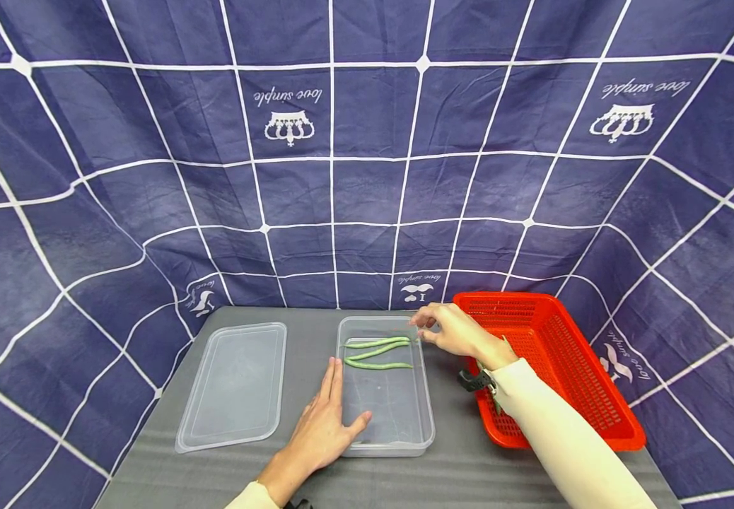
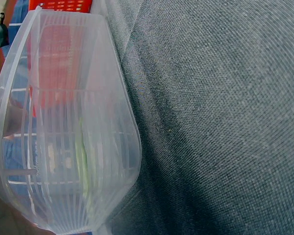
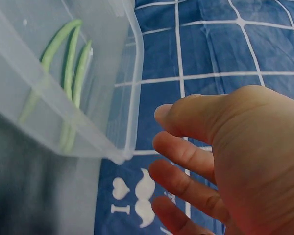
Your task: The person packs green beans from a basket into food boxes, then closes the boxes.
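Three green beans [image 1: 378, 366] lie crosswise toward the far end of a clear plastic container [image 1: 382, 417]. My left hand [image 1: 324, 431] is at the container's left side, fingers extended along the wall and thumb over the near part. In the left wrist view the ribbed container wall [image 2: 103, 58] fills the left half, a bean [image 2: 82, 161] showing through it. Over the container's far right corner hovers my right hand [image 1: 452, 331], its fingers loosely bent with nothing between them. The right wrist view shows the empty right hand [image 3: 255, 142] beside the container rim [image 3: 137, 98].
To the right stands a red plastic basket [image 1: 571, 375], partly behind the right forearm, with some green beans [image 1: 497, 406] at its left side. A clear flat lid [image 1: 236, 382] lies on the grey tabletop [image 1: 306, 339] at left. A blue checked curtain [image 1: 367, 191] encloses the table.
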